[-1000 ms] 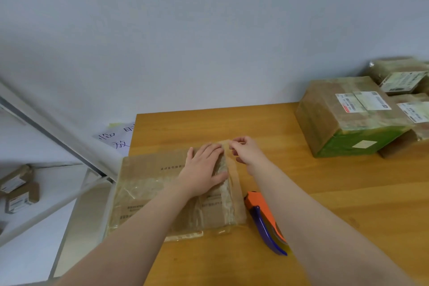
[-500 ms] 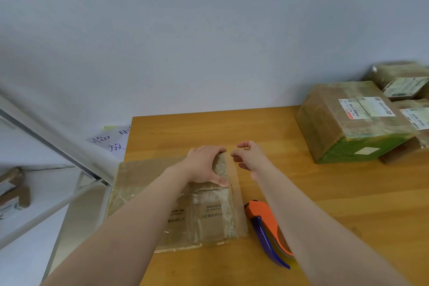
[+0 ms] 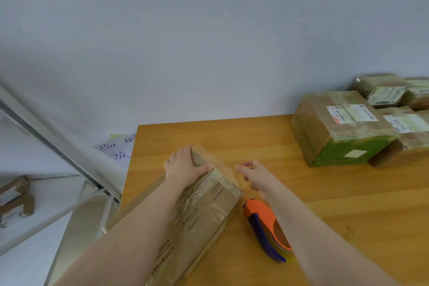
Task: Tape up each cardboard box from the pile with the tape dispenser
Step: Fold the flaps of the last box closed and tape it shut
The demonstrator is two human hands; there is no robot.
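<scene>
**Left hand** (image 3: 185, 166): fingers wrapped over the far end of the box (image 3: 209, 213), thumb lying along its top face. A firm hold.

**Box:** flat, brown, glossy with tape. It sits skewed on the bench (image 3: 325, 204) and seems tipped up on one side (the forearm hides its left half, so the tilt is hard to read).

**Right hand** (image 3: 254, 174): just right of the box's far corner, fingers curled. Thumb and forefinger tips are close together at the edge of a clear tape flap (image 3: 222, 163) that stands off the box's right edge. I cannot tell whether it pinches the flap or only hovers at it.

**Dispenser** (image 3: 267, 227): orange with a blue handle, lying just right of the box and partly under the right forearm. Neither hand is on it.

**Pile** (image 3: 336, 127): labelled, wrapped cartons, well right of the box and beyond it.

**Note** (image 3: 116, 150): handwritten sheet, left of the box, past the bench edge.

**Step in hand (my reading):** laying the loose flap down round the box's edge. To do it well:
- Keep the left hand bearing down so the box cannot slide.
- Draw the flap taut before it touches cardboard.
- Rub outward from the part already stuck toward the corner, so that no crease or air is trapped.
- Thin film clings to fingers and folds onto itself, so peel the fingertips away sideways, not upward.
</scene>
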